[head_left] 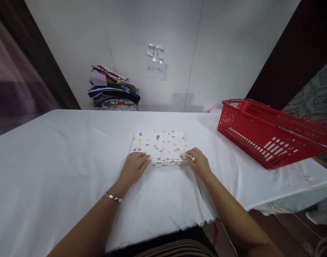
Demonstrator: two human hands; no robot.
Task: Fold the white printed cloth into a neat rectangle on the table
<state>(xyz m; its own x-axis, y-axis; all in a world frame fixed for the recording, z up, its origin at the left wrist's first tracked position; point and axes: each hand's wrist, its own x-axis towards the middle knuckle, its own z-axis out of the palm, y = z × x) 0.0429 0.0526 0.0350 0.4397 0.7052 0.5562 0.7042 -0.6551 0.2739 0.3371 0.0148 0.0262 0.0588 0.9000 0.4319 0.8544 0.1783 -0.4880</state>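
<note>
A white cloth (163,144) with small printed figures lies folded into a flat, layered rectangle on the white-covered table. At its near left corner my left hand (135,164) pinches the folded edge between thumb and fingers. My right hand (198,162) grips the near right corner the same way. Several layers show along the near edge between the two hands. The parts of the corners inside my fingers are hidden.
A red plastic basket (259,137) with metal handles stands on the table's right side. Folded fabrics (115,89) are stacked at the back left by the wall. Paper signs (156,69) hang on the wall. The white tablecloth (58,160) drapes over the near edge.
</note>
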